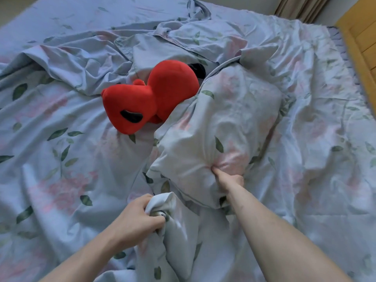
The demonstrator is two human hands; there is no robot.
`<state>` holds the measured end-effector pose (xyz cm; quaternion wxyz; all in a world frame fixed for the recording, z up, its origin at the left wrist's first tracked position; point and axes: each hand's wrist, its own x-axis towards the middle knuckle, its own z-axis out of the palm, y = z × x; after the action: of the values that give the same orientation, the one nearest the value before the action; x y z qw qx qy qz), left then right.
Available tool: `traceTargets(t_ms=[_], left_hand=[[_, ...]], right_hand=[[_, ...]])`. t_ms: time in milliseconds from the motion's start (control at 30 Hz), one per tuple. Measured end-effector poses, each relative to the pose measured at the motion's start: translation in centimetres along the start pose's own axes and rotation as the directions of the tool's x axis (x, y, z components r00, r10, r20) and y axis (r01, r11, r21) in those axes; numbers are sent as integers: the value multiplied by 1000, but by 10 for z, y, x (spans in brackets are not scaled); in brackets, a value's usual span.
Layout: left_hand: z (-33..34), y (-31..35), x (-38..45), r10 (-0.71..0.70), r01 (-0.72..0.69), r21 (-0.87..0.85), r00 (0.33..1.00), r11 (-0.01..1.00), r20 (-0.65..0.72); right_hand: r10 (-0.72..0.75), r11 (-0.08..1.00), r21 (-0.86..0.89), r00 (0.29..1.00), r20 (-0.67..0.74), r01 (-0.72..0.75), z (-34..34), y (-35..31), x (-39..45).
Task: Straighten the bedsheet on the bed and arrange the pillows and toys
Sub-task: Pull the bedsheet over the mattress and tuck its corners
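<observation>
Now, what I see: a messy bed with two bare arms reaching over it
Landmark: I use the pillow [219, 127] in the middle of the bed to say where things are
Pillow: it has the same blue cloth with pink flowers and green leaves as the sheet, and it lies at a slant
Left hand: my left hand [138, 218] is just below the near left corner of the pillow, fingers curled tight around a bunch of cloth; I cannot tell if that bunch is the sheet or the pillow cover
Right hand: my right hand [227, 180] is at the near edge of the pillow, pinching its cover so the cloth puckers around the fingertips
Toy: the red plush toy [150, 94] lies on the sheet, touching the far left side of the pillow, with a black patch facing up
Bedsheet: the bedsheet [61, 129] is wrinkled all around the pillow and bunched in big folds behind the toy
Second pillow: I think another pillow [183, 41] lies past the toy, half under folds, but I cannot be sure
Wood: a yellow wooden piece [362, 45] stands far right of the pillow, by the bed edge
Curtain: a beige curtain [301, 7] hangs far behind the pillow
</observation>
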<state>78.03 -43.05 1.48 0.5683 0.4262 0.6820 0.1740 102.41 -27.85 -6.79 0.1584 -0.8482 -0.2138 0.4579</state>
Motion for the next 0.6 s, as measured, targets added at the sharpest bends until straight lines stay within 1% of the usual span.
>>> traceTargets(t_ms=[100, 167, 200, 267, 333, 367, 433, 467, 533, 600], left_hand=[[4, 7, 6, -37, 49, -95, 991, 994, 127], [8, 10, 5, -88, 114, -127, 977, 985, 197], [9, 14, 4, -107, 134, -115, 970, 984, 219], [7, 20, 0, -137, 148, -27, 958, 989, 251], [0, 27, -2, -171, 145, 116, 950, 983, 261], [-3, 36, -4, -183, 129, 215, 949, 968, 257], [-10, 51, -6, -206, 97, 416, 952, 904, 225], [-14, 56, -7, -217, 97, 472, 954, 876, 206], [-10, 81, -10, -189, 73, 479, 962, 875, 199], [-6, 109, -18, -150, 72, 370, 971, 926, 187]], right_hand=[[-96, 993, 68, 994, -46, 99, -9, -8, 4], [-169, 975, 131, 982, -88, 179, -21, -20, -5], [-212, 959, 165, 969, -124, 231, -32, -28, -12], [-309, 914, 196, 923, -227, 354, -63, -51, -28], [-426, 860, 134, 838, -341, 492, -103, -79, -43], [-474, 833, 90, 789, -391, 545, -128, -95, -51], [-524, 797, 6, 696, -491, 604, -176, -124, -61], [-544, 777, -22, 654, -525, 629, -196, -136, -62], [-579, 739, -80, 569, -584, 669, -254, -159, -67], [-603, 718, -127, 520, -605, 684, -307, -176, -70]])
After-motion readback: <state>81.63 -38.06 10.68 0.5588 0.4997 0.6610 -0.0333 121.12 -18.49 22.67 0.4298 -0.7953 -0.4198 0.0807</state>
